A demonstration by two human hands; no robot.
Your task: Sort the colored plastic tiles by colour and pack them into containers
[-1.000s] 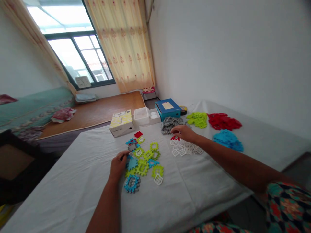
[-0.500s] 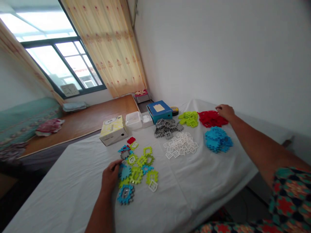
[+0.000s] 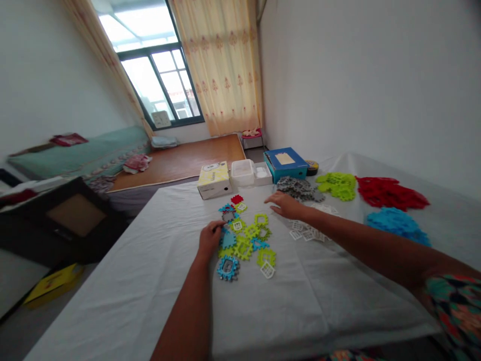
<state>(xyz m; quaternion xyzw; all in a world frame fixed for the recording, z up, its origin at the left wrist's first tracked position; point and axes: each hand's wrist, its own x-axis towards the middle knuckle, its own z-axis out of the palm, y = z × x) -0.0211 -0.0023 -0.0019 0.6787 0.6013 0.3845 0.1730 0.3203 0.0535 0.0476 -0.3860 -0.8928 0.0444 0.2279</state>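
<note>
The left hand [image 3: 209,240] curls its fingers beside the blue piece [image 3: 228,240]; I cannot tell if they grip. The right hand [image 3: 284,204] hovers, fingers parted, seemingly bare, by the grey pile [image 3: 298,188]. White pile [image 3: 310,232], lime pile [image 3: 338,186], red pile [image 3: 393,193], blue pile [image 3: 399,225] look grouped; the mixed cluster [image 3: 243,249] doesn't.

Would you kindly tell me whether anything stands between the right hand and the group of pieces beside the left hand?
Nothing visible does: between the right hand and the nearest green frame in that group, only white cloth shows. The gray pile lies beyond the hand, off that path.
</note>
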